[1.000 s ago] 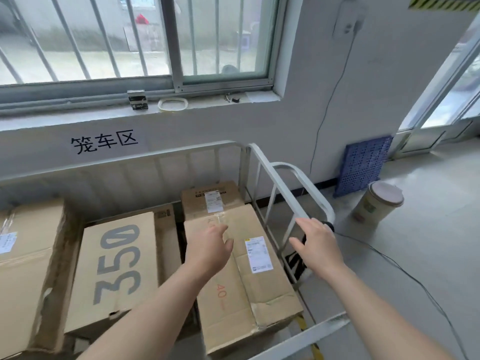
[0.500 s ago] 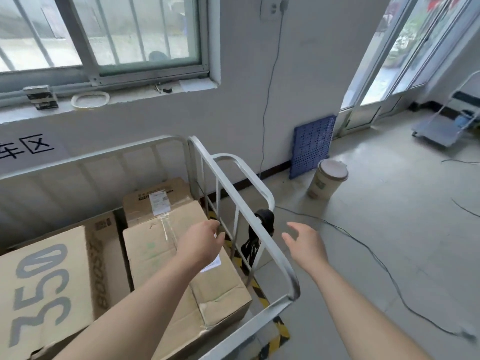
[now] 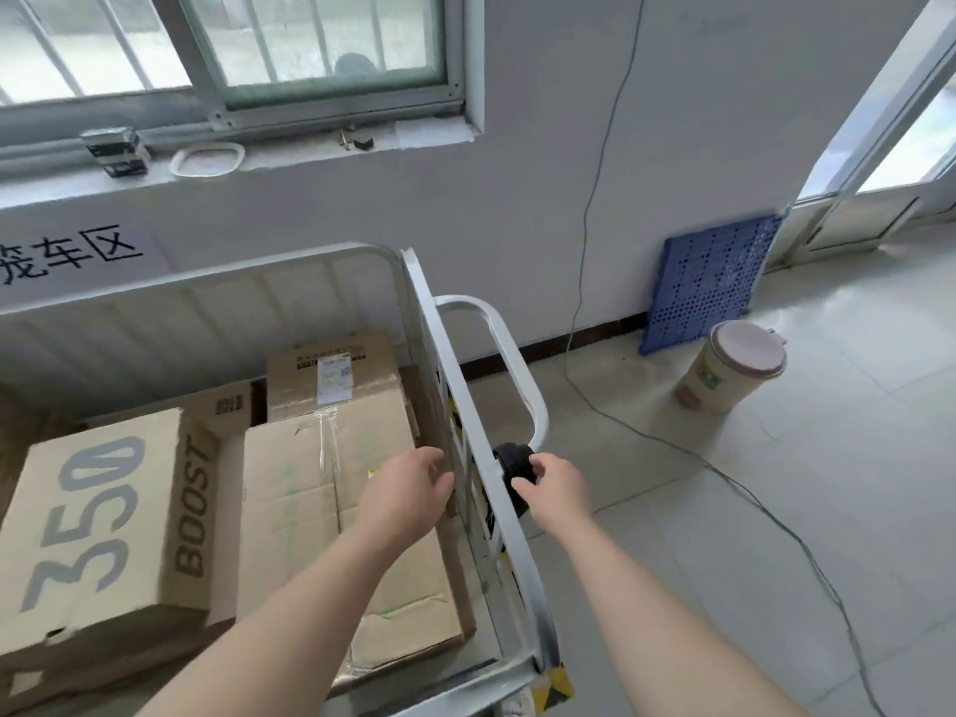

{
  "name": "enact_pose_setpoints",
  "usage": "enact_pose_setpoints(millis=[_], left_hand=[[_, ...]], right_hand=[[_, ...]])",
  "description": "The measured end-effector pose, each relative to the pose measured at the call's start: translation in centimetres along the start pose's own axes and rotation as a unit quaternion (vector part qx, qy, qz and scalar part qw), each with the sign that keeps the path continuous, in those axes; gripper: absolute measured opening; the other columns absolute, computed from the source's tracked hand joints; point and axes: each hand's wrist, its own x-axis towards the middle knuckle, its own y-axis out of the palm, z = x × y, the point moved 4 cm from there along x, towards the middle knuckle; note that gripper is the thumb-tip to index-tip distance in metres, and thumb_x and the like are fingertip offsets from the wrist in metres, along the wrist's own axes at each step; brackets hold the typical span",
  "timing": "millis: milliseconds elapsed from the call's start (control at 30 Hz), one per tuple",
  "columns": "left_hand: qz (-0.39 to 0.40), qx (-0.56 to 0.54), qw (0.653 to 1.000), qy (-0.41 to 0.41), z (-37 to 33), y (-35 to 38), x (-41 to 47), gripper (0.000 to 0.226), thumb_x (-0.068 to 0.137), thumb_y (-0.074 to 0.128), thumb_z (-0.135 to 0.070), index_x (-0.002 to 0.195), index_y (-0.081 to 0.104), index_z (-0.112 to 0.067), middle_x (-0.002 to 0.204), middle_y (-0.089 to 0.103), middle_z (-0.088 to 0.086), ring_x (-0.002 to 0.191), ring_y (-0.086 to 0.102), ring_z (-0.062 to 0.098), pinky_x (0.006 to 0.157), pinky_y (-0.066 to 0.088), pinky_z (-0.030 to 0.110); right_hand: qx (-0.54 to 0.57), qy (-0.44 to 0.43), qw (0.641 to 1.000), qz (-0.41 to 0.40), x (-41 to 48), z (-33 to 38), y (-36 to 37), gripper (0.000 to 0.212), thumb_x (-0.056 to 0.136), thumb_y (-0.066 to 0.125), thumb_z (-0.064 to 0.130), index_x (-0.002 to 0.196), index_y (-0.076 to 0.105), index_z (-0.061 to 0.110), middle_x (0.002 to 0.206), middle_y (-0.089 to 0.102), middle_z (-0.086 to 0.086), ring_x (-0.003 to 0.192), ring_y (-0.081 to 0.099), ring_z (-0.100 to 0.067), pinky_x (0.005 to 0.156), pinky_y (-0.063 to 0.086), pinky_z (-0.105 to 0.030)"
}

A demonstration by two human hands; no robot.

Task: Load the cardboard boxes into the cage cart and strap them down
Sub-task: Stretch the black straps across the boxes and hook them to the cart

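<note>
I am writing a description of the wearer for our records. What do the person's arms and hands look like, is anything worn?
The left forearm and right forearm are bare to the frame edge; no sleeves show. The left hand and the right hand wear no gloves. No watch, band or ring shows on the wrists or visible fingers.

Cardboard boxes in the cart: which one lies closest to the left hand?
The plain taped box along the cart's side rail; the left hand is over it. The 350 box sits further left, the labelled box behind.
</note>
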Motion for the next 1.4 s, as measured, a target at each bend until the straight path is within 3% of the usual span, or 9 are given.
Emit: enact_pose_setpoints(millis=[133,333,500,733,900,1033,1167,1300,1400], left_hand=[[-0.008,-0.027,0.998,-0.051,0.7,0.6,0.4,0.041,0.096,0.053,-0.032,0.135,0.055,-0.019,0.120,0.066,-0.002,0.110,0.060,0.019,0.090,0.050,0.032],[-0.013,-0.029,0.997,-0.072,1.0,0.6,0.6,0.040,0.096,0.051,-0.034,0.135,0.054,-0.022,0.120,0.065,-0.004,0.110,0.060,0.017,0.089,0.050,0.031],[-0.004,-0.052,0.998,-0.040,-0.6,0.2,1.6,0.042,0.096,0.053,-0.033,0.137,0.051,-0.025,0.123,0.062,-0.006,0.111,0.059,0.014,0.090,0.050,0.029],[0.077,-0.062,0.992,0.081,-7.3,1.6,4.1,0.061,0.089,0.066,-0.038,0.144,0.041,-0.034,0.145,0.043,-0.004,0.129,0.047,0.020,0.104,0.040,0.032],[0.088,-0.103,0.983,0.121,-10.8,2.2,5.1,0.010,0.095,0.058,-0.028,0.101,0.063,-0.022,0.106,0.063,0.001,0.095,0.060,0.021,0.088,0.053,0.040],[0.076,-0.210,0.968,0.117,-11.9,0.5,4.9,0.015,0.098,0.053,-0.029,0.111,0.055,-0.020,0.105,0.067,-0.001,0.091,0.065,0.018,0.080,0.054,0.032],[0.130,-0.219,0.955,0.154,-13.7,0.2,4.5,0.053,0.094,0.062,-0.028,0.141,0.039,-0.039,0.122,0.058,-0.008,0.108,0.059,0.009,0.091,0.049,0.026],[0.099,-0.120,0.968,0.195,-14.9,-0.5,4.8,0.015,0.095,0.058,-0.022,0.109,0.058,-0.022,0.095,0.057,-0.010,0.097,0.059,0.016,0.083,0.046,0.027],[0.010,-0.087,0.982,0.165,-13.8,-3.7,6.0,0.002,0.098,0.050,-0.021,0.099,0.049,-0.022,0.082,0.057,-0.003,0.075,0.057,0.020,0.064,0.045,0.029]], right_hand=[[0.027,0.008,0.999,0.031,1.6,-0.6,1.0,0.029,0.082,0.071,0.024,0.104,0.054,0.015,0.097,0.061,0.000,0.085,0.056,-0.018,0.065,0.042,-0.025],[0.037,-0.059,0.995,0.074,2.2,-0.2,0.3,0.014,0.086,0.067,0.022,0.086,0.058,0.011,0.079,0.057,0.000,0.070,0.052,-0.015,0.056,0.041,-0.021],[0.165,-0.110,0.973,0.120,1.9,0.7,-4.0,0.011,0.092,0.061,0.016,0.103,0.061,0.016,0.101,0.066,-0.001,0.095,0.062,-0.018,0.078,0.053,-0.026],[0.292,-0.143,0.934,0.148,0.1,2.4,-12.5,0.025,0.094,0.052,0.006,0.087,0.073,0.016,0.075,0.066,-0.002,0.075,0.056,-0.018,0.074,0.048,-0.028],[0.321,-0.182,0.919,0.141,-0.6,2.8,-16.1,0.019,0.077,0.069,0.018,0.095,0.073,0.013,0.083,0.065,-0.008,0.077,0.056,-0.017,0.088,0.049,-0.038],[0.338,-0.182,0.915,0.120,0.1,2.3,-17.8,0.016,0.088,0.067,0.008,0.104,0.070,0.006,0.091,0.065,-0.011,0.082,0.056,-0.020,0.098,0.045,-0.047],[0.375,-0.198,0.890,0.165,-0.1,3.7,-18.4,0.021,0.093,0.057,0.005,0.112,0.063,-0.002,0.073,0.065,0.004,0.067,0.055,-0.010,0.092,0.049,-0.038],[0.364,-0.231,0.885,0.176,-0.4,5.5,-20.1,0.017,0.093,0.056,0.006,0.107,0.064,0.001,0.073,0.064,0.006,0.066,0.053,-0.009,0.086,0.051,-0.032],[0.357,-0.241,0.893,0.131,0.2,5.7,-21.9,0.011,0.094,0.056,0.005,0.100,0.065,0.005,0.075,0.064,0.006,0.067,0.054,-0.008,0.086,0.051,-0.031]])
